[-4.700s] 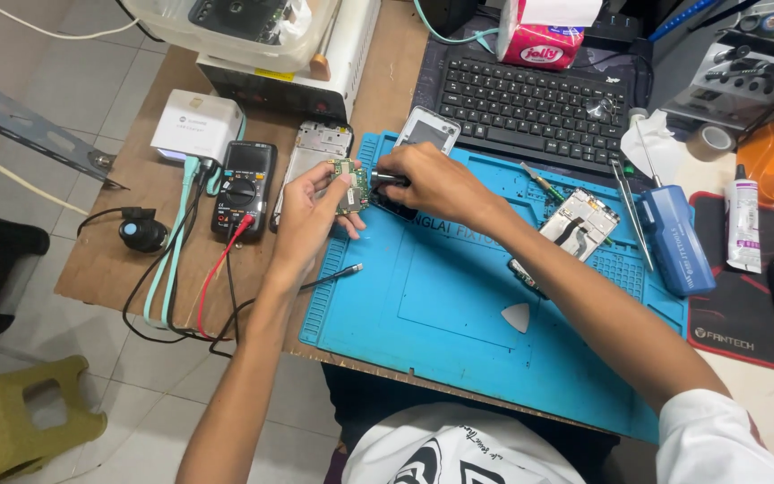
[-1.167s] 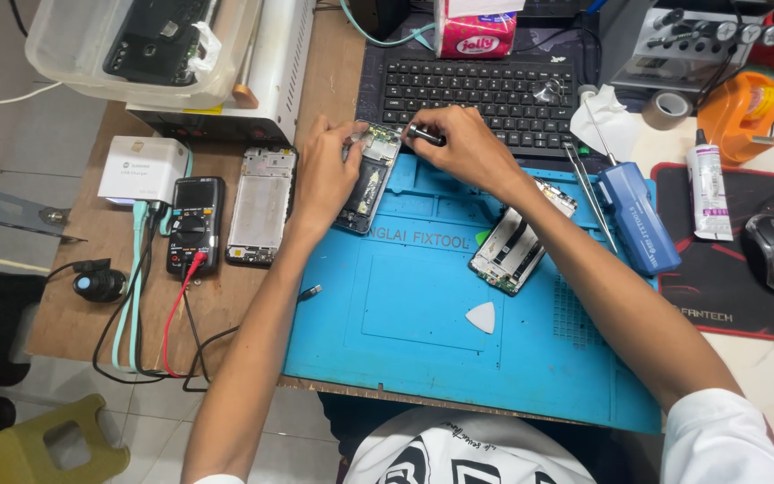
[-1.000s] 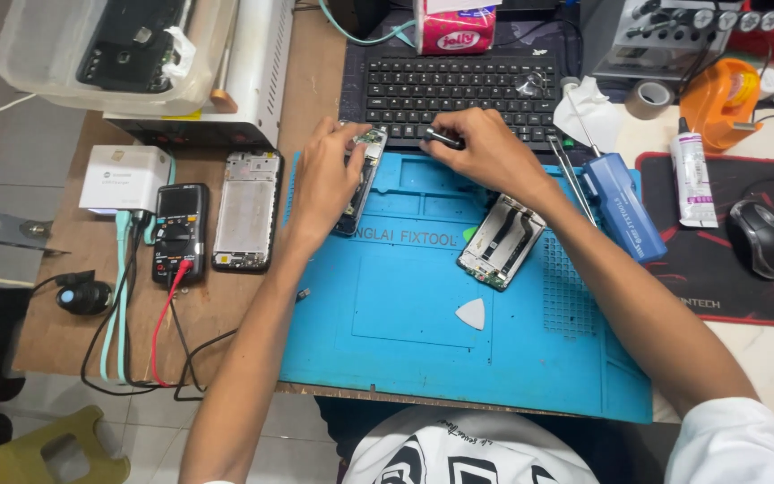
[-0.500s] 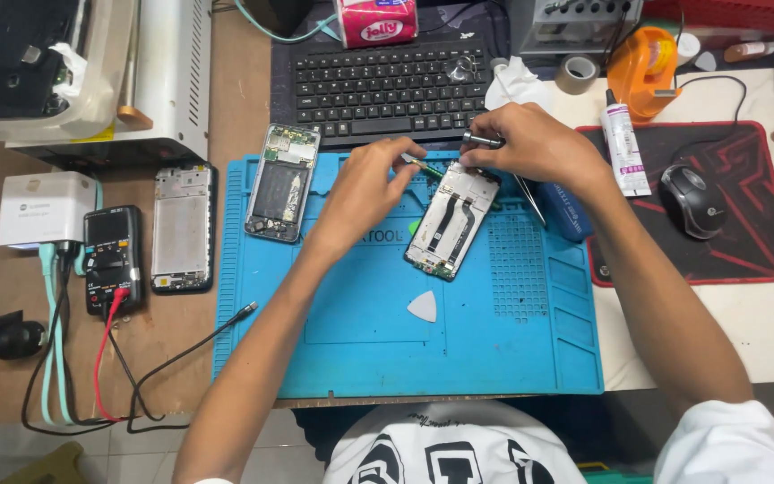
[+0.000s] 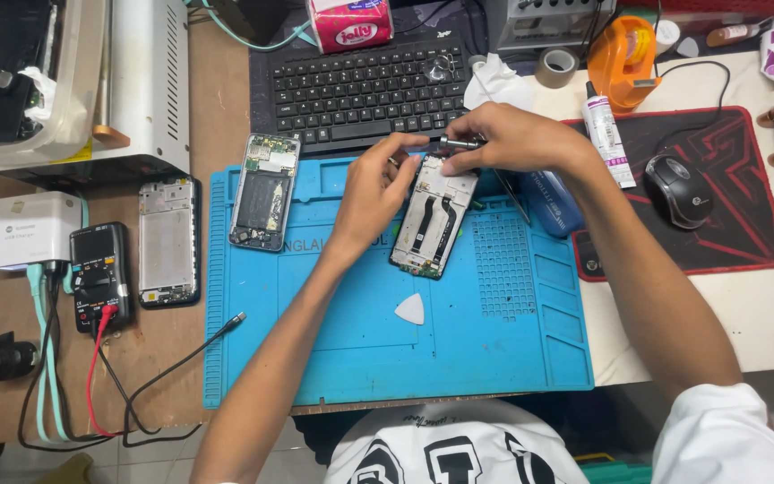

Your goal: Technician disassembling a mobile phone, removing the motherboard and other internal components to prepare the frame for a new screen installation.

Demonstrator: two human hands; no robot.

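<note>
- Your right hand point(image 5: 517, 139) pinches a slim tool point(image 5: 454, 143) at the top edge of the open phone point(image 5: 432, 218)
- Your left hand point(image 5: 376, 193) rests curled on the phone's left edge, fingers touching its top
- The phone lies on the blue mat point(image 5: 351, 341), above a white pick point(image 5: 411, 309)

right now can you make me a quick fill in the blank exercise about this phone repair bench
1. Both hands work on an opened phone with its back cover off, which lies on a ____ silicone work mat.
2. The right hand holds a slim metal tool over the phone's ____ end.
3. The small white triangular plastic pick lies on the mat, nearer the person than that ____.
4. A black computer mouse sits on a black and ____ mouse pad.

Missing words: blue; top; phone; red
</note>
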